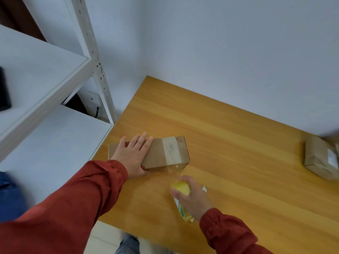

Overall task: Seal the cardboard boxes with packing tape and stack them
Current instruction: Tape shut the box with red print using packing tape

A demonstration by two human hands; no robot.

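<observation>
A small brown cardboard box [161, 153] lies near the left edge of the wooden table [229, 143]. A clear tape strip [172, 153] runs across its top and hangs off the near side toward the roll. My left hand [134, 154] lies flat on the box's left half, fingers straight, thumb against the near side. My right hand [192, 197] grips a yellow packing tape roll [181, 187] just in front of the box, with the stretched tape leading up to it. A second cardboard box [321, 158] sits at the table's right edge, partly cut off.
A white metal shelving unit [45, 85] stands to the left, its post [99, 70] close to the table corner. A dark object [4, 90] lies on the upper shelf. A pale wall runs behind the table.
</observation>
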